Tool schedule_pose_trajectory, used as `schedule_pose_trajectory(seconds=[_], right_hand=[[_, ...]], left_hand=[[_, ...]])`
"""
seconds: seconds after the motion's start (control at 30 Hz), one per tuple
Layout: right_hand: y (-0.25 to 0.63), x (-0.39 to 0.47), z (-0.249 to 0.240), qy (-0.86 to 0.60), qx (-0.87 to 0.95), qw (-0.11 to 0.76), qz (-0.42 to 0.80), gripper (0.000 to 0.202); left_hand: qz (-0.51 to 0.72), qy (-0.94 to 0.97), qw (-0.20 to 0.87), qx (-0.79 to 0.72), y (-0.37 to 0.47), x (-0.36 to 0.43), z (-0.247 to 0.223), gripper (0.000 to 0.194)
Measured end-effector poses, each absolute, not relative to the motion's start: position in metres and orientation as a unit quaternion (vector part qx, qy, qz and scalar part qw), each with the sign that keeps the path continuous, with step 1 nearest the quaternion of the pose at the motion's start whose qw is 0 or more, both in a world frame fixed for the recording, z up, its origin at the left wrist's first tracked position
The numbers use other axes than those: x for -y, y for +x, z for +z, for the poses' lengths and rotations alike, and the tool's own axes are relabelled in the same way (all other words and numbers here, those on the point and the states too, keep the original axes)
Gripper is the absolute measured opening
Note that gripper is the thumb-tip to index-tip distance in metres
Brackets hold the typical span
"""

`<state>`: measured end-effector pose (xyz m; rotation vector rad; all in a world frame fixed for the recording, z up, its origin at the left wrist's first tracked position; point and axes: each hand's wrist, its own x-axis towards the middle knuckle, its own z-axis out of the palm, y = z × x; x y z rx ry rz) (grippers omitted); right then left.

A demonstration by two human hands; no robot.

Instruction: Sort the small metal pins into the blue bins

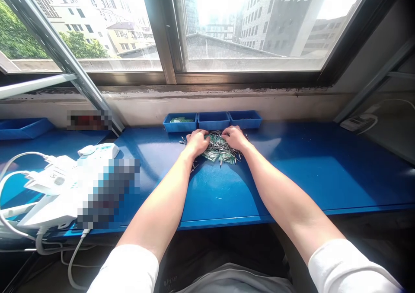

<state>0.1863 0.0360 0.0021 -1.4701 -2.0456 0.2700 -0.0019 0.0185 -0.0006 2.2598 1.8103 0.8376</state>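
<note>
A loose pile of thin dark metal pieces point(219, 145) mixed with small clear-green packets point(227, 157) lies on the blue table. At the pile's left side rests my left hand point(198, 142), its fingers curled at the pieces. My right hand point(234, 137) is at the right side, fingers bent inward over the pile. What either hand grips is too small to make out. Just behind the pile stand three blue bins: the left bin point(180, 128) has green packets in it, then come the middle bin point(213, 125) and the right bin point(245, 124).
On the left of the blue table point(220, 202) are white power strips point(105, 152) with plugs and cables, beside a blurred dark object point(108, 193). Another blue tray point(26, 128) sits at the far left. A metal frame point(87, 91) rises near the window.
</note>
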Motion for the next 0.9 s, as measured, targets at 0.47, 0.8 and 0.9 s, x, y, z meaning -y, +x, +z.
schedule_pose_trajectory(seconds=[0.47, 0.8, 0.9], right_hand=[[0.170, -0.027, 0.010, -0.427, 0.759, 0.420, 0.255, 0.021], [0.176, -0.027, 0.013, -0.429, 0.747, 0.426, 0.276, 0.020], [0.175, -0.026, 0.015, -0.454, 0.750, 0.405, 0.259, 0.027]], left_hand=[[0.321, 0.795, 0.082, -0.509, 0.003, -0.010, 0.013, 0.023], [0.343, 0.771, 0.084, -0.529, 0.003, -0.009, 0.013, 0.032], [0.344, 0.763, 0.094, -0.539, 0.004, -0.008, 0.014, 0.030]])
